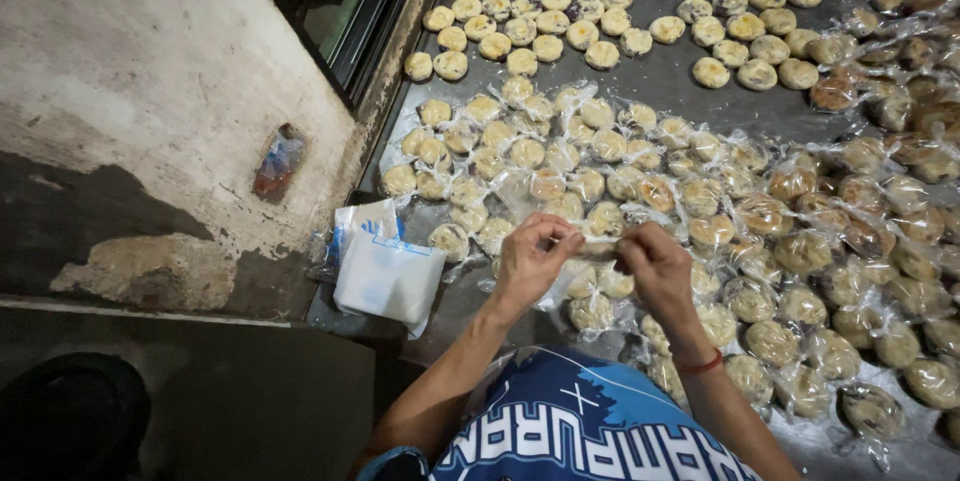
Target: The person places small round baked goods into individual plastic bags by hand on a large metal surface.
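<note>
The left hand and the right hand meet over the dark counter, their fingers pressed together and pinching the mouth of a small clear bag stretched between them, just above the heap of bagged pastries. The bag seems to hold one round pastry, though the fingers hide most of it. Judging from the grip, this is the closing of a wrapper, and it goes best with the film pulled taut and even from both sides, so that the fold lies flat and the soft pastry inside is not squeezed. Bare pastries lie in rows at the far side, well apart from the hands. A stack of empty bags rests on the counter just left of the left hand.
</note>
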